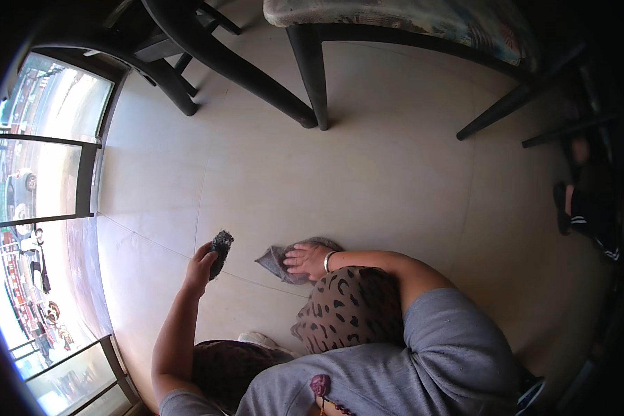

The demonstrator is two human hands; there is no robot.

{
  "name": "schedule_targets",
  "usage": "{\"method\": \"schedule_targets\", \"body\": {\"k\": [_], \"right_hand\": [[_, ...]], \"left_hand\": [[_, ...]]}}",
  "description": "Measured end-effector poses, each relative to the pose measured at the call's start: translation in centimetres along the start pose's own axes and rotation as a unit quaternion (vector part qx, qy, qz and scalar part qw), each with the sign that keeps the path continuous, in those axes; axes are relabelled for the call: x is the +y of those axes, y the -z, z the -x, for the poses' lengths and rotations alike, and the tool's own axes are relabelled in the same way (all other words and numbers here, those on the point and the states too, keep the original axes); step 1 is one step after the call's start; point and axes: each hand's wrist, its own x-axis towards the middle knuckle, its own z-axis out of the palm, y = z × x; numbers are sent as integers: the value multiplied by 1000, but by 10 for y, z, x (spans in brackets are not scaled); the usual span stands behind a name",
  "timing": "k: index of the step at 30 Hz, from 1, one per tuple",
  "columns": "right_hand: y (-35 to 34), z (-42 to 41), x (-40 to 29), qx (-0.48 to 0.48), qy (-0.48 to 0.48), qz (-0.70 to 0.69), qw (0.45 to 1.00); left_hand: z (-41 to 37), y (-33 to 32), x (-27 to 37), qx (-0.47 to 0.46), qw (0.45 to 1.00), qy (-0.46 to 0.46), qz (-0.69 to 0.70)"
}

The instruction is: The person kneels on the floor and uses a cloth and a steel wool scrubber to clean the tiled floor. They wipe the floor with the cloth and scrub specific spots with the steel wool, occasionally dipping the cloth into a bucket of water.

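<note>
Held a little above the tiled floor (374, 182), a dark steel wool scouring pad (221, 254) is in the grip of my left hand (203, 265). My right hand (309, 260) lies palm down, fingers spread, on a grey cloth (275, 262) against the floor. One corner of that cloth pokes out to the left of my fingers, and part of it is hidden under the palm. A tile joint runs between the two hands. My bent knee in spotted trousers (351, 307) is close beside my right wrist, which wears a metal bangle.
Dark chair legs (309, 78) stand on the floor ahead, beneath a patterned seat (395, 15). Glass door panels (36, 177) line the left side, with a street beyond. At the right, another person's foot (564, 208) rests near a chair leg.
</note>
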Motion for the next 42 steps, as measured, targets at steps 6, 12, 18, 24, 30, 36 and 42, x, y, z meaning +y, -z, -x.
{"method": "schedule_targets", "body": {"k": [6, 12, 18, 24, 30, 36, 42], "right_hand": [[-36, 7, 34, 172, -41, -110, 978], [-80, 51, 147, 525, -400, -143, 737], [-124, 39, 225, 271, -504, 24, 820], [-161, -41, 255, 100, -344, 73, 931], [-262, -144, 268, 109, 125, 195, 967], [-281, -242, 233, 71, 262, 203, 941], [-198, -337, 225, 105, -146, 171, 969]], "left_hand": [[-19, 14, -36, 23, 1000, -12, 10], [-55, 28, -94, 80, 996, -26, 33], [-91, 60, -159, 96, 994, 3, -48], [-132, 79, -282, 236, 970, 59, 13], [-155, 88, -373, 351, 934, 65, 33], [-141, 85, -453, 445, 887, 77, -93], [-141, 92, -476, 490, 836, 42, -242]]}}
